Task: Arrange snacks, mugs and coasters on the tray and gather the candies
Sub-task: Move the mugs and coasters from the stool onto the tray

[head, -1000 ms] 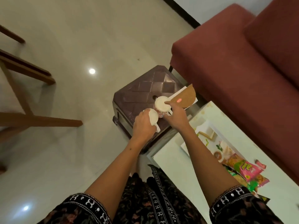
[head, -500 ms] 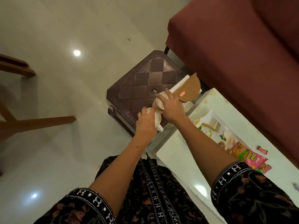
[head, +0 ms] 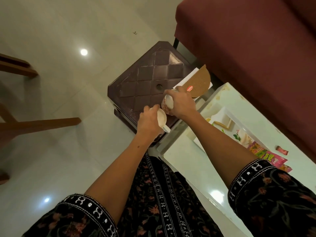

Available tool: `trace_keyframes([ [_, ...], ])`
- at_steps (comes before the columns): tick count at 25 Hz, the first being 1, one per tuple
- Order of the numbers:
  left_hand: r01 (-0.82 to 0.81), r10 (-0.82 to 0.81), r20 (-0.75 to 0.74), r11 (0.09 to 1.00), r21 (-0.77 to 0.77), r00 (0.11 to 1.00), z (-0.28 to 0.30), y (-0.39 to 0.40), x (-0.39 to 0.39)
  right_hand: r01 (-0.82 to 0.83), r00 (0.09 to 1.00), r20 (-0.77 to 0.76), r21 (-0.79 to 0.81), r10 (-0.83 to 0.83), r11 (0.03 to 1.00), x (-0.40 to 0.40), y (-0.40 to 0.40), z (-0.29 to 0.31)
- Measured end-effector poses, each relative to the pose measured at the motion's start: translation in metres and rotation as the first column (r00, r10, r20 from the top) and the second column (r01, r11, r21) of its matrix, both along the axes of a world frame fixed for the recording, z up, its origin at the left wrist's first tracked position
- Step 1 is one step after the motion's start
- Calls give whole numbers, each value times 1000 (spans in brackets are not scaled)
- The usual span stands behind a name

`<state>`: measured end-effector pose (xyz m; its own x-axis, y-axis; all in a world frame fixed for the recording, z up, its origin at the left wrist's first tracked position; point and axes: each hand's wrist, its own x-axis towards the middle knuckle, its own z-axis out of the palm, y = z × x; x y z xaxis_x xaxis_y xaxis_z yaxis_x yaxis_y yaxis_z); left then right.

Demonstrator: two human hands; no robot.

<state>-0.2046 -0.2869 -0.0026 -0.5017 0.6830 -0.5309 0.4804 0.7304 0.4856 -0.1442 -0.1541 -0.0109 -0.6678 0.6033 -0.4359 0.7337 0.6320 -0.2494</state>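
Note:
My left hand (head: 149,123) grips a white mug (head: 162,118) over the near corner of the dark brown stool (head: 150,77); its handle points toward me. My right hand (head: 183,104) grips a second, patterned mug (head: 166,104) tilted on its side just beyond the first. A white tray (head: 225,113) with a floral print lies on the pale table (head: 191,168) at the right. Snack packets (head: 266,155) in pink and green lie at the tray's near end. A red wrapped candy (head: 282,150) sits on the table beside them.
A brown round-edged card with a red logo (head: 199,82) and white paper lie on the stool's far right corner. A maroon sofa (head: 248,48) runs behind the table. Wooden chair legs (head: 34,124) stand on the tiled floor at the left.
Both hands have kept hold of the mugs and drawn them toward the stool's near corner. The view has tilted down and right, showing more of the table.

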Motion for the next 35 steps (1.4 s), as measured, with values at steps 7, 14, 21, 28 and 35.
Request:
trace_keyframes([
  [7, -19, 19, 1, 1000, 18, 1000, 20, 2, 86, 47, 999, -2, 26, -47, 999, 98, 14, 28],
  [14, 35, -37, 39, 999, 38, 999, 9, 35, 196, 84, 995, 55, 20, -85, 996, 219, 44, 30],
  [21, 132, -132, 100, 991, 9, 986, -30, 68, 274, 132, 986, 106, -29, -128, 991, 297, 73, -8],
  [28, 156, -156, 142, 988, 10, 978, -66, 96, 317, 141, 983, 126, -37, -135, 989, 330, 95, -64],
  [35, 237, -233, 94, 971, -33, 968, -91, 104, 335, 111, 989, 105, -14, -109, 994, 346, 104, -89],
])
